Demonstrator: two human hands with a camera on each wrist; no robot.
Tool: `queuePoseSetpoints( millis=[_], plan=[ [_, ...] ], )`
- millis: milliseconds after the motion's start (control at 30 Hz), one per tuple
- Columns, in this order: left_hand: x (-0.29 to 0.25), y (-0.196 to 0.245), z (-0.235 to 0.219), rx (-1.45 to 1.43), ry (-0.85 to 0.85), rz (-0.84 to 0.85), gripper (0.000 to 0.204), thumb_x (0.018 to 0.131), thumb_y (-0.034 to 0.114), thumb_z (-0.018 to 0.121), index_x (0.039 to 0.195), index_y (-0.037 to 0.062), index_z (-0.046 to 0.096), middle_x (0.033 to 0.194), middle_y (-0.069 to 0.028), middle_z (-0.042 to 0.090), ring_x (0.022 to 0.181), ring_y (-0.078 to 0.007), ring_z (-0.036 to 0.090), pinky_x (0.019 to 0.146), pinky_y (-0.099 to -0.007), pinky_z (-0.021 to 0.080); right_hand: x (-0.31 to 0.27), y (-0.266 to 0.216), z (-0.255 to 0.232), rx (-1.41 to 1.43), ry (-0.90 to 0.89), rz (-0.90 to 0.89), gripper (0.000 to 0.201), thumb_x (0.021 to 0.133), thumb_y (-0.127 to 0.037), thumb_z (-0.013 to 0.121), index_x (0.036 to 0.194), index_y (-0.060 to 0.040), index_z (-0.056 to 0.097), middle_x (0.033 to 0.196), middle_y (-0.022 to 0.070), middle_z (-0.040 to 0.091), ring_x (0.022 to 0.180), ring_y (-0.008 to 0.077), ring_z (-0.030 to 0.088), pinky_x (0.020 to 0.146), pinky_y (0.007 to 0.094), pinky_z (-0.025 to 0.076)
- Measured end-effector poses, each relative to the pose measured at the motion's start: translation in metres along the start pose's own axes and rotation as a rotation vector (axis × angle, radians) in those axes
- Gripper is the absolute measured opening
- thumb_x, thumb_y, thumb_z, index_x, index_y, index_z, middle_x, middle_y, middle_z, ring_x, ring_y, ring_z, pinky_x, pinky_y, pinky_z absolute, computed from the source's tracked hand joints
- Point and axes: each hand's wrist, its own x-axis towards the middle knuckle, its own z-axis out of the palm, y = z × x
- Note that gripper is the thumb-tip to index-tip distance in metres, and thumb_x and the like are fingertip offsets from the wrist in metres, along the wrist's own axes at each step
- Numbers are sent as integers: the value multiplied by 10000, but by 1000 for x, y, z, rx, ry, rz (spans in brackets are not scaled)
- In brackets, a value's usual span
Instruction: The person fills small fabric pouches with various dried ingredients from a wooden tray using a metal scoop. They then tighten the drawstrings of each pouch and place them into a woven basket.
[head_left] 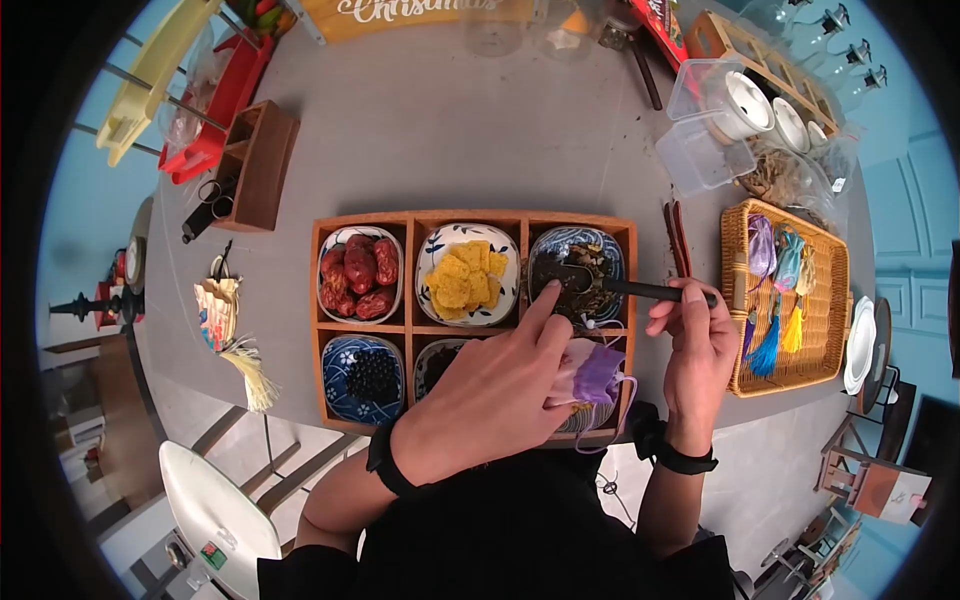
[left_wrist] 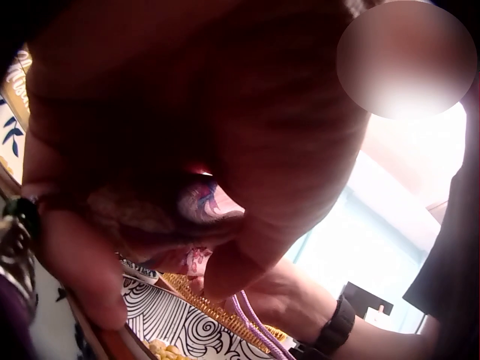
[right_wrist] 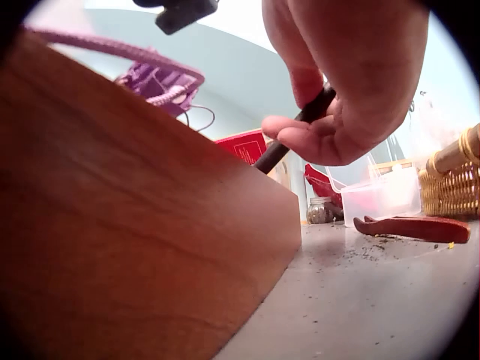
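Observation:
In the head view my left hand (head_left: pixel 480 395) pinches a purple and pink drawstring pouch (head_left: pixel 600 365) above the front right of a divided wooden box (head_left: pixel 470 216). Its index finger reaches over a blue patterned dish (head_left: pixel 621 262) of dark dried leaves (head_left: pixel 600 262). The right hand (head_left: pixel 695 340) grips the black handle (head_left: pixel 645 290) of a small scoop, whose head (head_left: pixel 575 278) lies among those leaves. From the right wrist, the pouch (right_wrist: pixel 161 86) and its purple cord show over the box's wall (right_wrist: pixel 150 210). Shadow hides much of the left hand's hold in its wrist view.
Red dates (head_left: pixel 360 270), yellow chunks (head_left: pixel 465 278) and black beans (head_left: pixel 372 378) fill other compartments. Reddish-brown tongs (head_left: pixel 677 240) lie right of the box, beside a wicker basket (head_left: pixel 735 300) of tasselled pouches. Clear plastic containers (head_left: pixel 700 155) stand behind; a wooden holder (head_left: pixel 265 165) is at left.

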Motion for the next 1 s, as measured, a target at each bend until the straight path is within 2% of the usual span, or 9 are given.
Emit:
queuePoseSetpoints(
  millis=[133,200,233,333,367,433,667,833,1000],
  plan=[
    [-9,-4,-1,-76,50,36,490,679,142,756,1045,7,458,1397,-273,407,897,-426,634,743,-420,534,-1,3,0,97,75,68,266,991,-218,512,1036,34,586,763,90,647,639,124,577,633,239,467],
    [-20,-6,-6,-268,104,31,549,656,97,786,1097,35,465,1310,-223,504,938,-382,645,782,-389,528,1,7,-4,144,94,49,259,989,-213,513,1029,32,586,756,92,644,626,128,573,626,240,466],
    [-24,-8,-9,-267,104,32,549,656,97,786,1097,35,465,1310,-223,504,938,-382,645,782,-389,528,1,8,-6,190,111,36,252,988,-209,514,1022,29,587,749,93,641,613,133,569,619,240,464],
    [-33,-13,-14,-448,149,-87,592,663,65,797,1151,20,463,1026,-177,605,945,-357,647,781,-385,526,2,6,-11,216,140,2,245,987,-203,512,1018,28,587,738,96,634,599,138,561,605,242,459],
    [-34,-16,-14,-450,149,-86,592,663,65,797,1151,20,463,1026,-177,605,945,-357,647,781,-385,526,2,4,-13,227,143,-29,246,987,-202,511,1020,29,587,739,98,634,600,139,562,603,243,458],
    [-35,-20,-12,-434,189,-188,566,672,95,806,1141,42,495,981,-128,634,934,-271,652,835,-342,506,2,-3,-15,219,160,-54,247,988,-197,506,1015,35,583,736,103,631,597,144,559,595,245,455],
    [-30,-23,-11,-324,190,-169,564,684,152,814,1124,27,483,950,-130,621,884,-262,645,787,-343,505,-10,-34,-24,269,185,-226,238,989,-164,477,985,55,569,682,113,594,534,147,519,522,251,427],
    [-30,-22,-11,-340,177,-168,563,686,163,818,1113,30,477,899,-111,591,806,-236,609,764,-333,497,-31,-52,-23,235,173,-259,229,987,-155,466,964,51,563,652,113,582,505,142,510,482,247,414],
    [-30,-19,-10,-341,181,-152,572,687,178,821,1110,26,468,865,-99,566,765,-210,569,749,-323,489,-47,-53,-16,152,70,-254,217,980,-151,480,957,51,557,646,110,585,504,141,528,471,240,430]
  ],
)
